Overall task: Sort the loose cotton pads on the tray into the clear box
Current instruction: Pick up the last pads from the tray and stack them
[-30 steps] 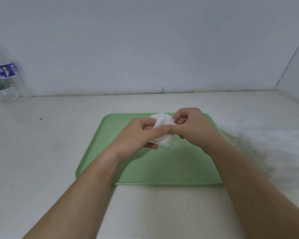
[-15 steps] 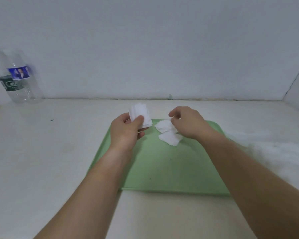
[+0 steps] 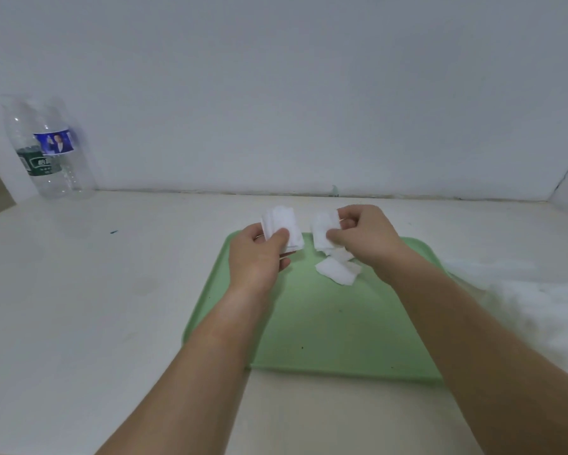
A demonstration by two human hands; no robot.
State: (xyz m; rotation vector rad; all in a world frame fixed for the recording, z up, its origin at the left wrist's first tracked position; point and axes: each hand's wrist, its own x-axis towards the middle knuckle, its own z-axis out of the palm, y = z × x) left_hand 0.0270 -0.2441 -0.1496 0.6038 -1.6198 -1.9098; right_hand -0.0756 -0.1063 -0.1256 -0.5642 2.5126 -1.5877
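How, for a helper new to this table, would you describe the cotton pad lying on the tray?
Find the green tray mid-table. Near its far edge, by the right hand, lies a white cotton pad. Unlike pads held by that hand and the left hand, it lies flat.

One green rectangular plastic tray point(image 3: 325, 339), seemingly two clear plastic bottles point(image 3: 51, 159), one held stack of white square cotton pads point(image 3: 284, 224), one single held pad point(image 3: 322, 229), two loose pads point(image 3: 336, 272).

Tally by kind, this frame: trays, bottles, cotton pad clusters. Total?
Green tray: 1
Clear bottles: 2
Cotton pad clusters: 3 (stack held by left hand, pad pinched by right hand, loose pads on tray)
Total: 6. Single pads overlap too much to count.
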